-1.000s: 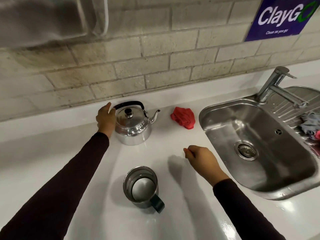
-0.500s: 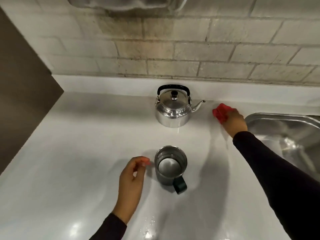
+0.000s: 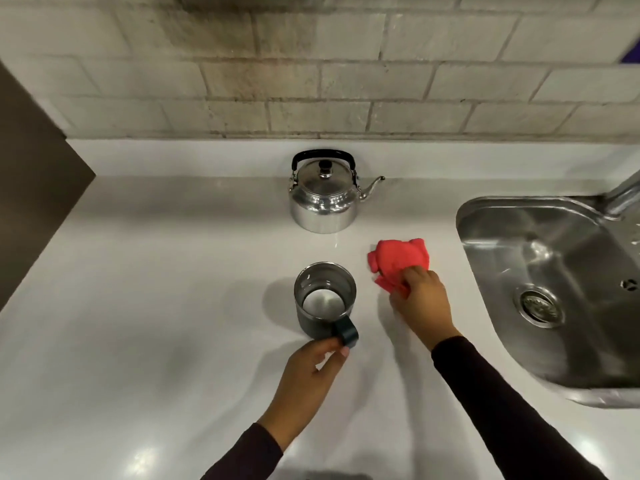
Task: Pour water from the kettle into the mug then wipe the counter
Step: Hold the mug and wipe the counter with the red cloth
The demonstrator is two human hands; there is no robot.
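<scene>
a: kettle [image 3: 323, 195] — upright at the back of the counter [image 3: 156, 306], near the brick wall, lid on, spout toward the sink. nobody touches it. pour looks done, judging by that.

b: agree. left to right then. left hand [image 3: 308, 372] low in front of the mug [image 3: 325, 299], thumb and fingertips pinched narrow at the dark handle [image 3: 346, 334]. real grip or just a touch?

a: cannot tell. fingertips meet the handle's lower edge, but whether they close round it is hidden by the hand itself.

b: mug stands upright, centre of the counter, in front of the kettle and well apart from it. bottom shines pale. water?

a: likely, but the steel lining reflects, so the level is hard to read. a few drops cling inside the rim.

b: next over, red cloth [image 3: 398, 261], bunched, just right of the mug, not touching it. right hand [image 3: 420, 299] has its fingers closed on the cloth's near edge, pressing it to the counter.

a: so wiping is at its start, my judgement. most of the counter is left to wipe.

b: any spill visible?

a: a faint wet streak in front of the kettle, maybe. glare makes it uncertain.

b: far right: sink [image 3: 540, 271], its near right corner cut off by the frame. the tap [image 3: 623, 195] shows only its base.
</scene>
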